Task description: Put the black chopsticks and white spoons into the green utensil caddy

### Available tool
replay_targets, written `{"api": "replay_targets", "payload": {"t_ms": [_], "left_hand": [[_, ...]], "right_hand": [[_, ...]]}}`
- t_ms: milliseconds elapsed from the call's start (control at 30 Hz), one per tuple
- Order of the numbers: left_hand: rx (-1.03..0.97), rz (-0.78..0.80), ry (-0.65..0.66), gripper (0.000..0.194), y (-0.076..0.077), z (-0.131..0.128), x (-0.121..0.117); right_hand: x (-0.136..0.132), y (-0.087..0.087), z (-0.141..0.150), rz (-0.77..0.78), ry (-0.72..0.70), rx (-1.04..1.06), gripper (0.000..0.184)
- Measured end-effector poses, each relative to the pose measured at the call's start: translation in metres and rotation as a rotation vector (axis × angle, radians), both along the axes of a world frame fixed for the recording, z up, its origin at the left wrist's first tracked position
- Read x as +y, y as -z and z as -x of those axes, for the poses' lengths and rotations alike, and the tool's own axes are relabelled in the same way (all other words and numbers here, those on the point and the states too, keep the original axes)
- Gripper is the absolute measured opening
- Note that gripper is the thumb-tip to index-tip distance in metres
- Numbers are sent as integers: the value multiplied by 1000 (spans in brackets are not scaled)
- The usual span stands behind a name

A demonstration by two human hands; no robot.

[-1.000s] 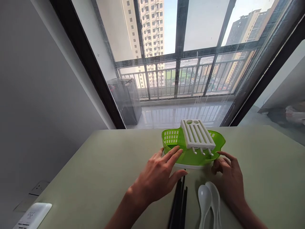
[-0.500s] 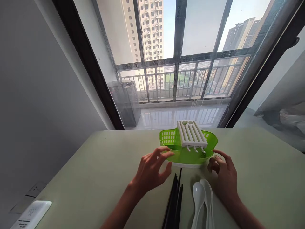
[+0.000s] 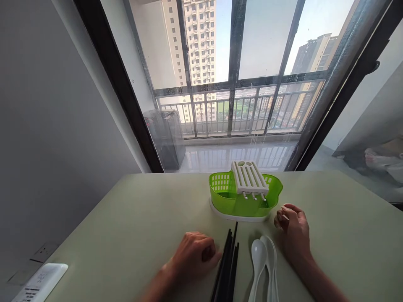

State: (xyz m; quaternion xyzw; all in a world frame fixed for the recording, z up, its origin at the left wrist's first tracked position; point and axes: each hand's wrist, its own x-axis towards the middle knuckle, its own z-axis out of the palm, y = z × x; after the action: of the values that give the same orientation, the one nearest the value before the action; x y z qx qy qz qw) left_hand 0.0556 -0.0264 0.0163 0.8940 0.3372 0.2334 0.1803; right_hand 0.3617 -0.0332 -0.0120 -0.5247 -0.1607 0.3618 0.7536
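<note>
My left hand (image 3: 197, 256) rests low over the table with its fingers curled in and nothing seen in them. Its thumb tip is right beside a bundle of black chopsticks (image 3: 227, 262); whether they touch I cannot tell. Loosely closed, my right hand (image 3: 293, 228) is just right of a green plastic utensil holder (image 3: 223, 205), apart from it. The holder has a white slotted top (image 3: 250, 177) with small hooks and a white base tray (image 3: 242, 217). White spoons (image 3: 259, 253) lie left of my right wrist, bowls pointing away from me.
A white device with dark markings (image 3: 42, 283) lies at the table's left front corner. The pale table (image 3: 135, 226) reaches back to a large dark-framed window. A grey wall (image 3: 72, 126) with a socket (image 3: 44, 251) stands on the left.
My left hand has drawn back from the holder toward me and its fingers have curled in. My right index finger has left the holder's edge and folded in.
</note>
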Motion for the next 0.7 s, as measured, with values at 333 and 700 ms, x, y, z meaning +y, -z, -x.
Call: {"api": "replay_targets", "payload": {"t_ms": [333, 700], "left_hand": [[106, -26, 130, 49, -1, 10, -8], [115, 53, 75, 47, -4, 13, -13]], "right_hand": [[-3, 6, -3, 42, -22, -43, 42], [-4, 6, -3, 64, -36, -77, 40]]}}
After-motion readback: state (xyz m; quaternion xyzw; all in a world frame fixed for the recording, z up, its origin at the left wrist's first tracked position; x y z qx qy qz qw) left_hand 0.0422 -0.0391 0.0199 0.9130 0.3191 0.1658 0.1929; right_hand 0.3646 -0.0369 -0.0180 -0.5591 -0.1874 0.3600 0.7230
